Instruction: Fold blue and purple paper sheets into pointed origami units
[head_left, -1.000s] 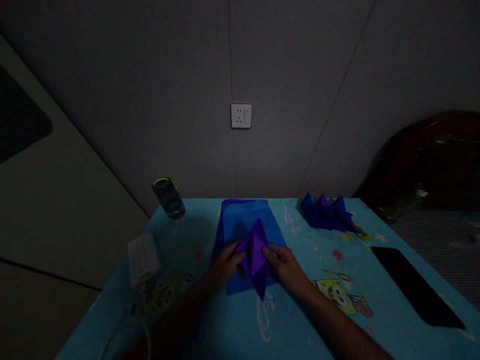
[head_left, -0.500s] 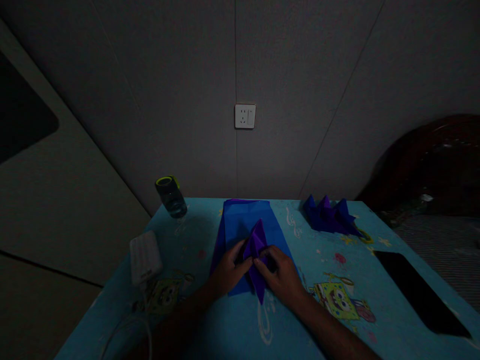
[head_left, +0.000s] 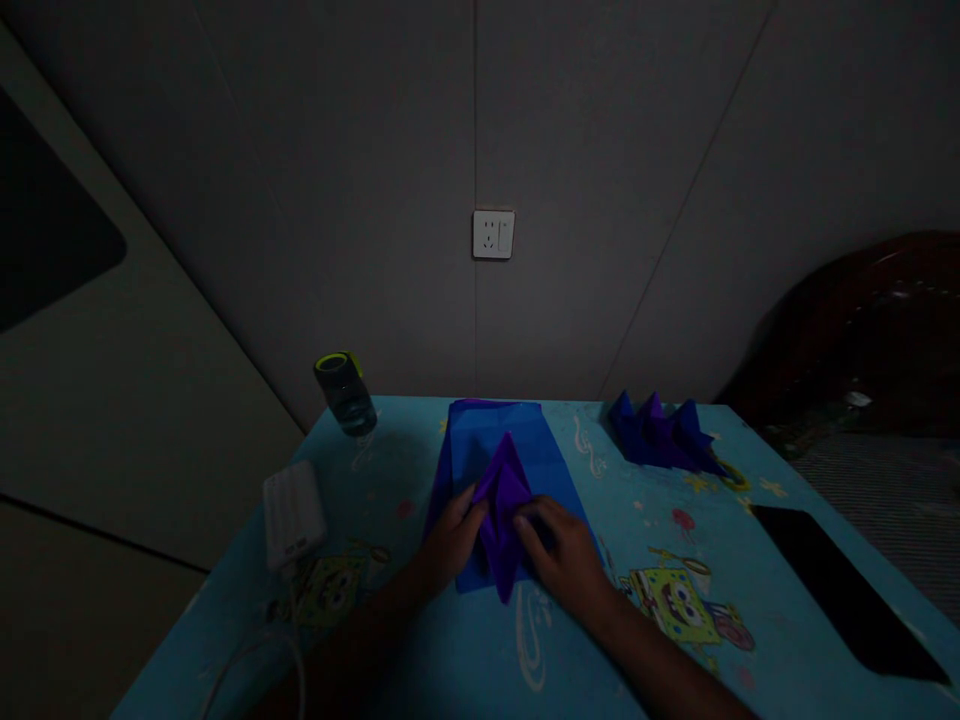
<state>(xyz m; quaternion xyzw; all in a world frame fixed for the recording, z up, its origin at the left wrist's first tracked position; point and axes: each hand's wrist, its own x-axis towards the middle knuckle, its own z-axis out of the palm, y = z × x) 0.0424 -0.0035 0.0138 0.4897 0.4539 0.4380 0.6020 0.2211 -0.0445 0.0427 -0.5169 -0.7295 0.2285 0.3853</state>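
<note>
A purple folded-paper boat (head_left: 504,500) is held between both hands, its two points facing away from and toward me. My left hand (head_left: 454,535) pinches its left side, thumb on top. At its right side, my right hand (head_left: 559,540) grips the edge between thumb and curled fingers. Beneath lies a stack of blue and purple paper sheets (head_left: 551,460), partly covered by the hands and the folded paper. Several finished-looking blue and purple folded-paper boats (head_left: 660,435) stand in a row at the back right.
A water bottle (head_left: 346,395) stands at the back left of the cartoon-print table (head_left: 600,660). Nearer on the left lies a white power bank (head_left: 292,515) with a cable. A dark flat phone-like slab (head_left: 847,590) lies along the right edge. A wall socket (head_left: 493,234) is ahead.
The purple folded paper has turned slightly and shifted left. Its middle is spread wider, and my hands have moved a little apart, the left one leftward.
</note>
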